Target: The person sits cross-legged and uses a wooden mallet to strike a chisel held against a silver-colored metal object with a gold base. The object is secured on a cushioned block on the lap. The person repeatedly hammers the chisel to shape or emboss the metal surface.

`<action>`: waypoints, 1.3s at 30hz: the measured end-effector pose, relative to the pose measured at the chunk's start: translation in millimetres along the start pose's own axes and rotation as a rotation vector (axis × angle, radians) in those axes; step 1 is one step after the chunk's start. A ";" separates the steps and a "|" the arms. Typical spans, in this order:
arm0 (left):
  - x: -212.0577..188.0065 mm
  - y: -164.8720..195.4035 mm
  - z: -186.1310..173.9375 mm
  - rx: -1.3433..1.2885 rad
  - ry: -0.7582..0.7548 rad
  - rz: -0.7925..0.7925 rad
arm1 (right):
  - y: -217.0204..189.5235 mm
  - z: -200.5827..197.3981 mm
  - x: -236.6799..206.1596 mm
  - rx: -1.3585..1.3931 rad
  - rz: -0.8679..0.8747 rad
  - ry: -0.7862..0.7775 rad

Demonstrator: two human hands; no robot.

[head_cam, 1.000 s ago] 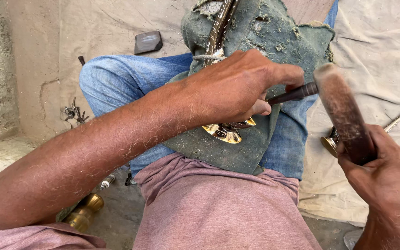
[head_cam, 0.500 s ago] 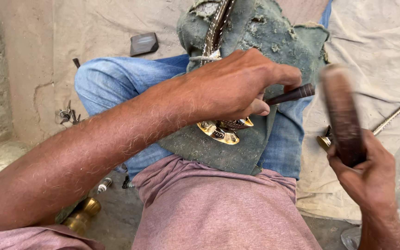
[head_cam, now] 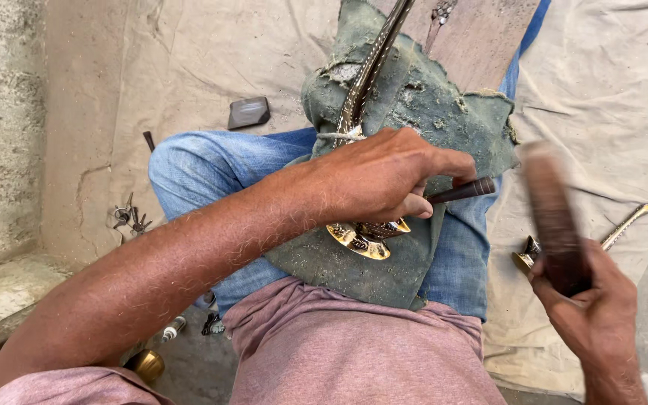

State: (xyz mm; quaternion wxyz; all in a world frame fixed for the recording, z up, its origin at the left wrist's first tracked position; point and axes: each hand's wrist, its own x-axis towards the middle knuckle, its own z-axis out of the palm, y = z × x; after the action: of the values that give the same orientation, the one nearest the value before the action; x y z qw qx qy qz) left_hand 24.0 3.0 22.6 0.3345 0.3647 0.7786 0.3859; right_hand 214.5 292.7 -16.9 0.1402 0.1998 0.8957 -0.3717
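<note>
On canvas floor sheeting (head_cam: pixel 609 97), left hand (head_cam: pixel 384 176) grips chisel (head_cam: pixel 463 190); right hand (head_cam: pixel 590 307) grips mallet (head_cam: pixel 553 214).

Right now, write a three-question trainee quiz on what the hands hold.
1. True or false: the left hand holds a dark slim tool over the brass piece.
2. What does the right hand hold? A) wooden striker B) glass jar C) paintbrush
3. Fill in: the brass piece rests on a ____ cloth over the person's lap.

Key: 1 true; 2 A; 3 green
</note>
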 end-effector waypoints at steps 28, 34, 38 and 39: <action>-199.9 -99.7 34.8 0.575 0.622 -0.338 | -5.2 63.1 -64.1 0.688 -0.221 0.171; -120.7 -51.7 21.1 -0.202 0.668 0.021 | 16.6 75.4 -67.5 0.784 -0.230 0.089; -85.9 -42.1 15.4 -0.286 0.543 0.091 | 27.6 78.6 -58.5 0.534 -0.004 0.118; -81.5 -41.3 14.2 -0.273 0.537 0.101 | 27.2 75.5 -56.1 0.420 0.052 0.141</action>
State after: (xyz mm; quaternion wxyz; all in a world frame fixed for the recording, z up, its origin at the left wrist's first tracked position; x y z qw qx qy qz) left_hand 64.1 -77.2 0.4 0.1429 0.2395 0.7612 0.5855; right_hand 284.2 241.4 -62.8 0.0422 0.2730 0.8006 -0.5317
